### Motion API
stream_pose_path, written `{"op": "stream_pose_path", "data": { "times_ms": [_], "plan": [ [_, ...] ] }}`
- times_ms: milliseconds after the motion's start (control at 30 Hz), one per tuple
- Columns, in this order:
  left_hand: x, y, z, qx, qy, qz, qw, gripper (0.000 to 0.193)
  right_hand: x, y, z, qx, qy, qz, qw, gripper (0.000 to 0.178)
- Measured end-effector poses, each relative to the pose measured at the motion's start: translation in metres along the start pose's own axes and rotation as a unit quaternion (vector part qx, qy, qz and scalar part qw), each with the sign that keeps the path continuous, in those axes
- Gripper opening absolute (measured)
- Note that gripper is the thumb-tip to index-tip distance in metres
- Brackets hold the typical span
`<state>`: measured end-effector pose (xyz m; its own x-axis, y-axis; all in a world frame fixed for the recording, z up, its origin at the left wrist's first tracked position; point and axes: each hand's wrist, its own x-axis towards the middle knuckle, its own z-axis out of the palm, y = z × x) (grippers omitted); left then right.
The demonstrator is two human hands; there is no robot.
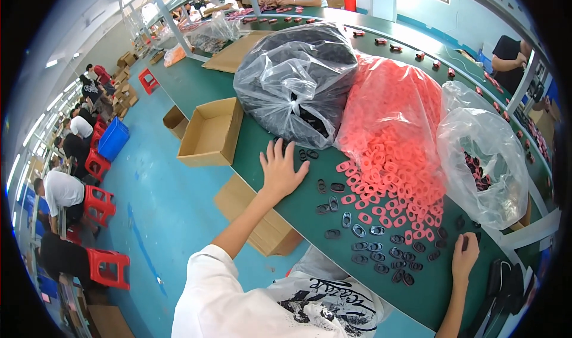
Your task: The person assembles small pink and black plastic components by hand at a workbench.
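My left hand (279,172) lies with fingers spread on the green table, its fingertips beside a few small black oval parts (308,154) and below a clear bag of black pieces (298,76). At the right, my right hand (465,258) has its fingers curled; a dark bit shows at the fingertips, but what it grips is unclear. Between my hands lie several loose black oval rings (376,247). Pink-red oval rings (396,171) spill toward them from an open clear bag (396,93).
An open cardboard box (211,136) sits at the table's left edge, with another carton (256,216) below. A clear bag (485,159) holding small pink and black pieces stands at right. Red-and-black parts (396,48) line the far belt. People sit on red stools (98,204) at left.
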<state>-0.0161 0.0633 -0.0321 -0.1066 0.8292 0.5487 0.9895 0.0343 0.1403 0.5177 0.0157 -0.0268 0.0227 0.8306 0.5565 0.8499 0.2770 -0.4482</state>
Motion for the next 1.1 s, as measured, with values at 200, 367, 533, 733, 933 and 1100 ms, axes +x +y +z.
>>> {"op": "stream_pose_path", "data": {
  "times_ms": [200, 367, 533, 733, 933, 1100],
  "plan": [
    [0.006, -0.011, 0.000, -0.101, -0.002, 0.031, 0.994, 0.056, 0.001, -0.012, -0.006, -0.027, -0.072, 0.032, 0.997, 0.008],
    [0.014, -0.017, 0.004, -0.006, 0.041, 0.005, 0.999, 0.049, 0.002, -0.012, -0.007, -0.020, -0.072, 0.004, 0.997, 0.007],
    [0.021, -0.021, -0.001, -0.096, -0.011, 0.070, 0.993, 0.032, -0.002, 0.001, -0.004, 0.009, -0.079, 0.023, 0.997, 0.008],
    [0.021, -0.026, -0.005, -0.222, -0.056, 0.118, 0.966, 0.024, 0.002, 0.002, -0.001, 0.033, -0.054, 0.025, 0.998, 0.012],
    [0.025, -0.004, -0.014, -0.151, -0.007, 0.111, 0.982, 0.033, 0.000, -0.002, -0.003, 0.009, -0.052, 0.017, 0.998, 0.015],
    [0.037, -0.008, -0.004, -0.136, -0.049, 0.132, 0.981, 0.036, -0.001, -0.003, -0.007, 0.012, -0.072, 0.016, 0.997, 0.019]
  ]
}}
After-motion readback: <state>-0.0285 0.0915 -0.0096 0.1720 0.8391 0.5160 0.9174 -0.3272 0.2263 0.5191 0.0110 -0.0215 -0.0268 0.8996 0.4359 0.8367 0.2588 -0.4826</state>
